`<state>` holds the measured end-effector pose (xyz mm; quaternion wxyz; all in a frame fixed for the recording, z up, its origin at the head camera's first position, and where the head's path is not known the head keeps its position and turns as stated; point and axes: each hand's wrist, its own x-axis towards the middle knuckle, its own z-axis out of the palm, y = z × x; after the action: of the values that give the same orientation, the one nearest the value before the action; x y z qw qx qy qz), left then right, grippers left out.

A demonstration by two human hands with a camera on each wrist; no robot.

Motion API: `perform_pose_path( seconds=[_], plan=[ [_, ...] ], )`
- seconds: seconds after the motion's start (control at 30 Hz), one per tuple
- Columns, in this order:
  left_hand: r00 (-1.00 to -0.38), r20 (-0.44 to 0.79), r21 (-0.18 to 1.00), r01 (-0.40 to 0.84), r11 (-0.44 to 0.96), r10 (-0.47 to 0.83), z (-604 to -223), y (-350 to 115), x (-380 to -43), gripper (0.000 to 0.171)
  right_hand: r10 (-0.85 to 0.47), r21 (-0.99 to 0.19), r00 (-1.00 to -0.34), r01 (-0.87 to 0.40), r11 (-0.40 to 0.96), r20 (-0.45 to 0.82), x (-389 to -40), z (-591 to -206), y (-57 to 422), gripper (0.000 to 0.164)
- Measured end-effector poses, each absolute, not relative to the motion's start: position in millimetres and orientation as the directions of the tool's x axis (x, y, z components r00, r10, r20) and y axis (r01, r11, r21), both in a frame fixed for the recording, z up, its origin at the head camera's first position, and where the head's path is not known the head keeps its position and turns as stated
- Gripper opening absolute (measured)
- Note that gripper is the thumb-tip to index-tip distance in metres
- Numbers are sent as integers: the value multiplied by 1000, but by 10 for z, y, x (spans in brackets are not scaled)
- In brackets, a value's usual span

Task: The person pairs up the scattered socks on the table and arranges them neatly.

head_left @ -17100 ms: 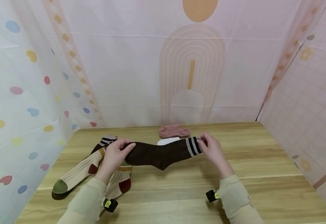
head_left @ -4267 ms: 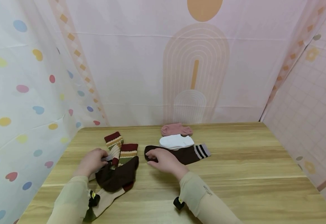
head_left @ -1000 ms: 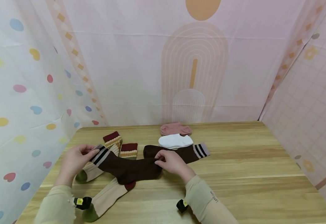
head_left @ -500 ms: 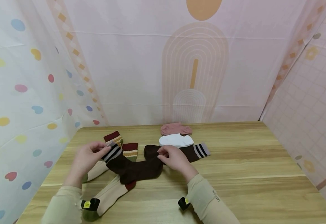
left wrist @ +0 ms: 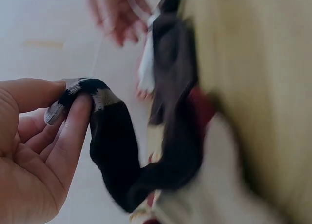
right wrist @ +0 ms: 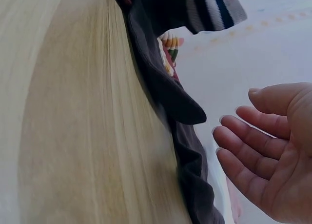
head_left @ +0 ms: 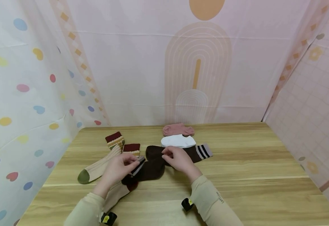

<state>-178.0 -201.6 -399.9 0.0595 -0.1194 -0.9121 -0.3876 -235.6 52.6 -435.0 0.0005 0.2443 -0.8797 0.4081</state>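
My left hand [head_left: 118, 168] pinches the grey-and-black striped cuff of a dark brown sock [head_left: 151, 170] between thumb and fingers. The left wrist view has the cuff raised, with the sock's leg [left wrist: 114, 146] drooping from it in a bend. Its foot lies partly over a cream sock with a dark red heel. Just past the toe [right wrist: 183, 107], my right hand [head_left: 180, 160] hovers with loosely bent fingers and nothing between them. Beneath that hand a second brown striped sock [head_left: 192, 153] lies flat, partly hidden by it.
White ankle socks [head_left: 178, 141] lie behind the second brown sock, and pink ankle socks [head_left: 177, 129] behind those. At left are two cream ribbed socks with dark red cuffs, one [head_left: 100, 166] slanting, the other [head_left: 116, 196] partly covered. Patterned curtains [head_left: 130, 69] surround the wooden table [head_left: 252, 175].
My left hand has brought the cuff rightward toward the toe, folding the stretched sock. My right hand has let go of the toe. Earlier, the second brown sock was laid before the white ones.
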Motion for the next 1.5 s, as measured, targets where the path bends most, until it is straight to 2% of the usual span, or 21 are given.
perform_pose_path(
  seconds=[0.13,0.27,0.37,0.53,0.63,0.97,1.13,1.5],
  plan=[
    [-940,180,660,333,674,289,-4090,-1859,-1739,4,-422,-714,-882,-433,551,210,-2364,-4347,563,18],
    [-910,71,700,336,629,407,-4115,-1789,-1693,10,-415,-713,-885,-429,555,210,-2370,-4348,598,18],
    [-895,63,720,347,601,442,-4109,-1789,-1687,15,-413,-719,-887,-424,551,206,-2370,-4346,620,18],
    [-888,167,666,422,615,428,-4076,-1846,-1729,11,-419,-718,-883,-431,547,210,-2359,-4353,653,17],
    [-889,185,654,430,623,419,-4042,-1888,-1762,10,-425,-707,-880,-438,555,212,-2343,-4367,664,16],
    [-932,190,668,353,655,309,-3960,-2076,-1943,12,-555,-644,-818,-508,572,152,-2186,-4376,626,7],
    [-952,171,676,301,673,254,-3943,-2181,-1996,17,-608,-613,-786,-534,582,107,-2094,-4384,554,9],
    [-964,166,678,266,685,209,-3998,-2302,-2067,21,-566,-467,-824,-492,735,-23,-1929,-4368,317,22]
  ],
)
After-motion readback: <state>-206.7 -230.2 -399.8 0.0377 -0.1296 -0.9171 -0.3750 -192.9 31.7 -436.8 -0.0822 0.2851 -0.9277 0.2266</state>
